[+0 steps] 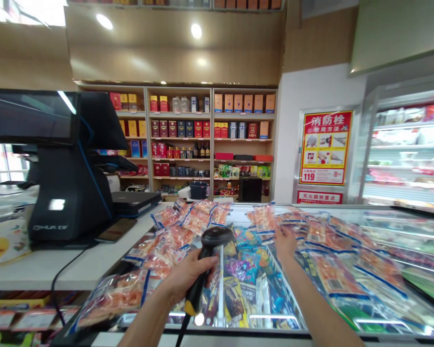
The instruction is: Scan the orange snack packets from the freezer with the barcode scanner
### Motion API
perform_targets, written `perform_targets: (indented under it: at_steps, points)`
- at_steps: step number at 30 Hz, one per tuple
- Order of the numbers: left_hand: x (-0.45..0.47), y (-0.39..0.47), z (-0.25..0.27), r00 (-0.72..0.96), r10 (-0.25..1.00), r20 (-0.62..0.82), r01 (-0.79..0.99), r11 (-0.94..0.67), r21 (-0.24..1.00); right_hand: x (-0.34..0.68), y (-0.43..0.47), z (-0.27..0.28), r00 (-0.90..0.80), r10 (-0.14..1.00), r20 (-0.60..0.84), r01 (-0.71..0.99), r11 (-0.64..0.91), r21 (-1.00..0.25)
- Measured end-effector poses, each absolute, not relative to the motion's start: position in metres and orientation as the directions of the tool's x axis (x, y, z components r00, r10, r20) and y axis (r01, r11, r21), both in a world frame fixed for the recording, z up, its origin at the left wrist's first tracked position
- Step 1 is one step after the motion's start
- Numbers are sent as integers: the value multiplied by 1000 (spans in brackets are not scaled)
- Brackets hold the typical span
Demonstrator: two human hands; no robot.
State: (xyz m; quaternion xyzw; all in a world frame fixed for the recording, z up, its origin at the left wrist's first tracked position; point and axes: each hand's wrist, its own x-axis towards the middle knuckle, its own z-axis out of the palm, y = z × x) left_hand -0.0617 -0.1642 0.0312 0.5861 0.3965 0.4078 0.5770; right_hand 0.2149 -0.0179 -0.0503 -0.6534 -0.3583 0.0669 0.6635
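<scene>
left hand point(191, 273) grasping a black scanner point(216, 236), right hand point(285, 242) at a food pack point(263, 219).
the left fingers wrap the scanner's handle, and its cord point(181, 331) hangs below; the right fingertips meet the pack's lower right corner, though whether they pinch it i cannot tell. the pack is at the far side of a glass-topped freezer point(240, 208), between more packs heaped on the left point(198, 217) and others spread on the right point(334, 277). the scanner's head partly hides the bright packets point(246, 265) under the glass. a phone point(116, 230) and a till point(70, 193) crowd the counter point(104, 258); wall shelves point(181, 115) rise behind. both forearms reach forward, slanting inward from either side.
</scene>
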Motion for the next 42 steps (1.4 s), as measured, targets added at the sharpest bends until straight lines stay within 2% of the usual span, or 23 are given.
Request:
perform_targets:
  at_steps: [3,6,9,14,19,21,24,26,29,32,34,36,37,39,41,42]
  points:
    - [-73,-166,29,314,949,16,-15,-12,1000,232,-28,-45,784,517,343,413,-22,-911]
    - [-90,-169,27,243,970,14,-8,-12,1000,236,-40,-44,787,479,389,470,-56,-881]
    - [-112,-175,27,175,984,7,-11,-5,1000,233,-50,-48,712,487,505,624,-111,-773]
    - [-152,-191,28,80,997,1,-41,2,999,213,-64,-55,660,498,562,734,-272,-622]
    - [-185,-208,33,-80,997,-21,-117,11,993,167,-60,-50,438,551,710,897,-215,-386]
    - [-194,-215,37,-102,995,-16,-134,3,991,160,-51,-50,415,604,680,907,-220,-358]
    - [-201,-222,39,-103,994,-21,-141,6,990,180,-39,-52,487,668,563,871,-318,-376]
    - [-203,-221,37,-114,993,-35,-140,19,990,204,-36,-52,529,668,523,847,-380,-371]
    - [-201,-214,34,-117,992,-36,-153,18,988,216,-45,-46,522,620,586,853,-387,-350]
    - [-199,-206,36,-89,996,-23,-169,8,986,171,-60,-35,306,661,685,951,-176,-255]
    - [-200,-206,40,-82,996,-19,-170,5,985,112,-75,-30,67,742,667,980,76,-184]
    - [-205,-211,47,-106,994,-15,-166,-2,986,43,-96,-26,-234,751,618,915,384,-121]
    - [-208,-214,50,-126,992,-10,-163,-10,987,8,-109,-25,-397,709,582,833,545,-96]
    - [-215,-223,57,-174,985,4,-149,-31,988,-53,-132,-24,-654,545,524,613,788,-56]
    - [-221,-230,62,-204,979,19,-141,-49,989,-97,-146,-25,-758,416,502,463,886,-35]
    - [-223,-232,64,-206,978,24,-143,-55,988,-111,-148,-26,-772,405,490,444,895,-40]
